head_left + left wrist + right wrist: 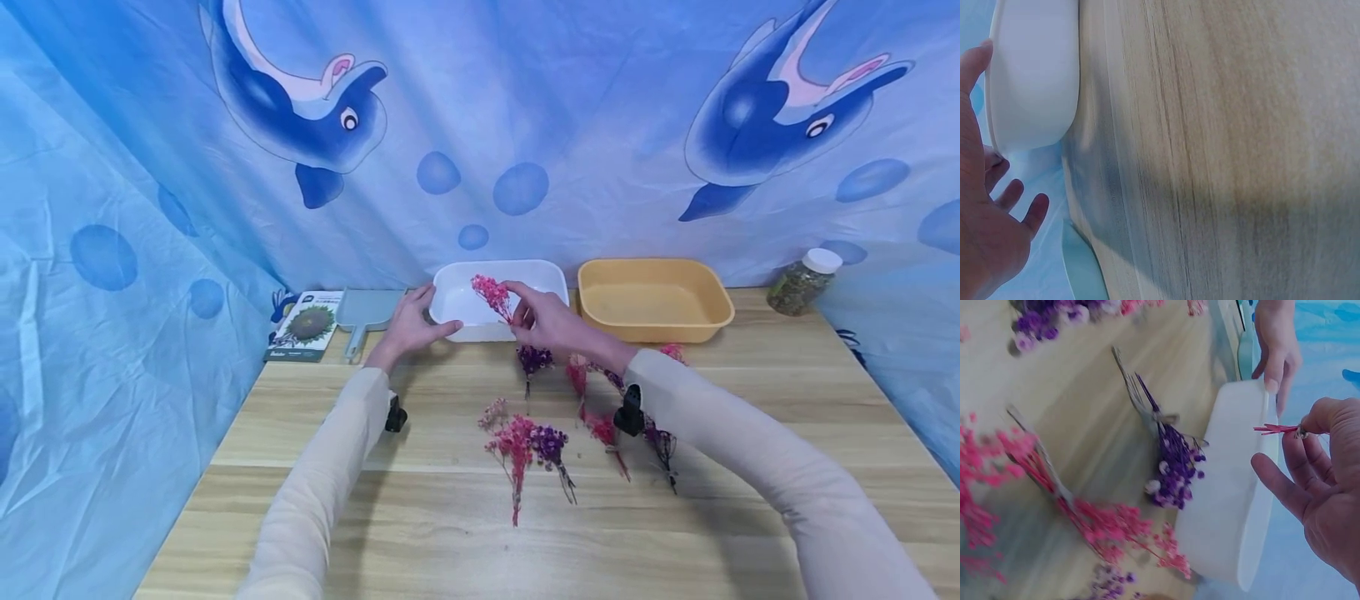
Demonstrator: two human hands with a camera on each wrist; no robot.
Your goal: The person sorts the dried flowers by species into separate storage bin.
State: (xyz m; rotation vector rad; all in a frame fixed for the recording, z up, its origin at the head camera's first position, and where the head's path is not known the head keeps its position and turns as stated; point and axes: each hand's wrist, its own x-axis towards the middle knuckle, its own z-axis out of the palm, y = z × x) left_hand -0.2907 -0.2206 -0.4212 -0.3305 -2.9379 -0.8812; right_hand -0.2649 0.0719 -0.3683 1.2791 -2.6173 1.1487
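A small bunch of pink dried flowers (491, 293) is held over the white basin (498, 332) by my right hand (546, 318). Thumb and fingers pinch its stems, whose cut ends (1275, 429) stick out in the right wrist view. My left hand (412, 323) grips the basin's left end, with the thumb on the front rim and the fingers round the corner. Below the right hand, a purple dried flower bunch (1175, 459) lies just in front of the basin. Another pink bunch (1094, 522) lies beside it in the right wrist view.
More pink (516, 450) and purple bunches (551, 446) lie mid-table. A yellow basin (652, 333) stands right of the white one, with a white-capped jar (802, 283) beyond. Left are a grey-green dustpan (367, 310) and a sunflower-printed packet (306, 325). A blue curtain hangs behind.
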